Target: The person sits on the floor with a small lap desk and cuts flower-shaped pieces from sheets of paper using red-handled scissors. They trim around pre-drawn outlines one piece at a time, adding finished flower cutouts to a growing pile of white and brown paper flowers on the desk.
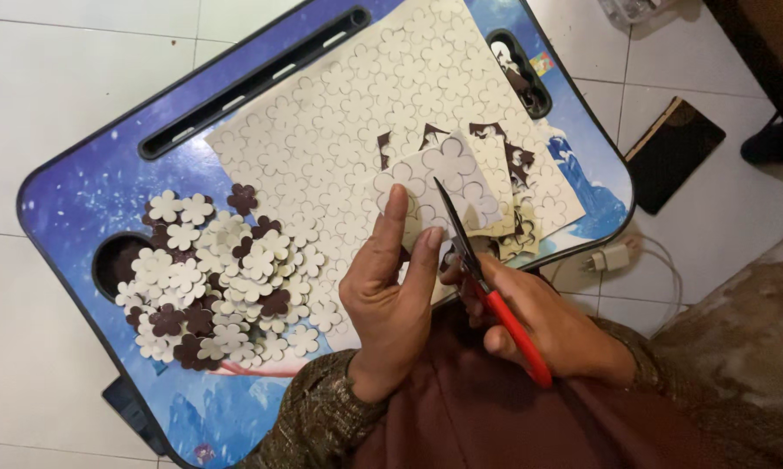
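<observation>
Cutting goes on above the blue picture-printed lap table (88, 187): left hand (391, 291) pinches a small cream flower-stamped sheet piece (439, 178), right hand (539, 326) grips red-handled scissors (487, 287). Left on the table, a pile of cream and brown cut-out flowers (218, 278); the large sheet (348, 113) remains mostly uncut.

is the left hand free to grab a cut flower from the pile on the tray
Probably not right now. The left hand is pinching the small sheet that the scissors in the right hand are cutting. The flower pile lies just beside it with nothing between, so once it lets go, likely yes.
</observation>
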